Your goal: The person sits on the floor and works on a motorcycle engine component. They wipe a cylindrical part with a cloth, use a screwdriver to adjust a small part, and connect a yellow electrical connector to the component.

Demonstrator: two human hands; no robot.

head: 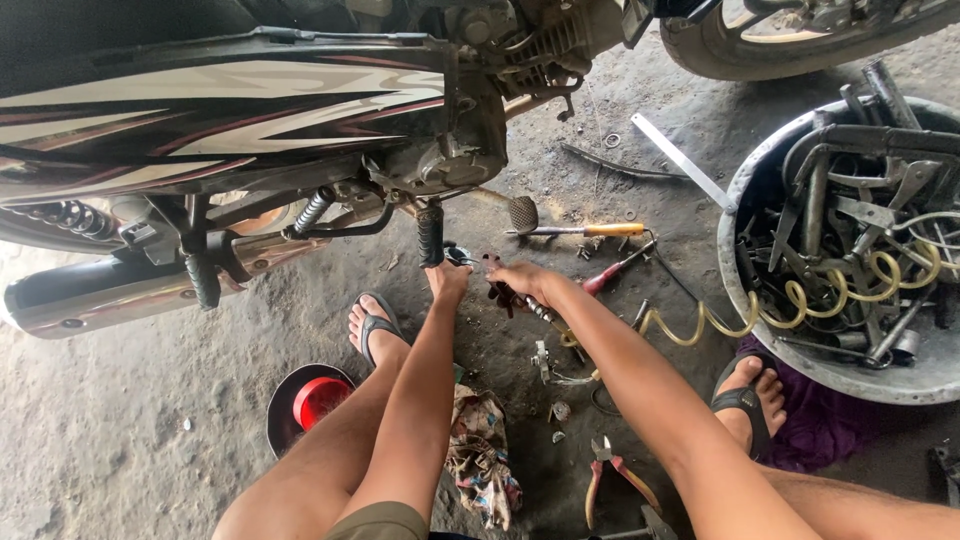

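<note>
Left hand point(447, 280) reaching under the motorcycle point(250, 110), pinching a small part by the footpeg point(430, 235); right hand point(518, 280) clamped on a socket driver point(540, 312) low over the floor point(120, 430); could slip on the oily grip, skinning knuckles or dropping the part among scattered screwdrivers point(590, 230).

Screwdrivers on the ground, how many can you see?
2. The yellow-handled screwdriver lies near the motorcycle's brake pedal. The red-handled screwdriver lies just below it, beside the right hand. More may hide in the tool basin.

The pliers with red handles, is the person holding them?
No, the pliers lie on the ground beside the right forearm, away from both hands.
</note>
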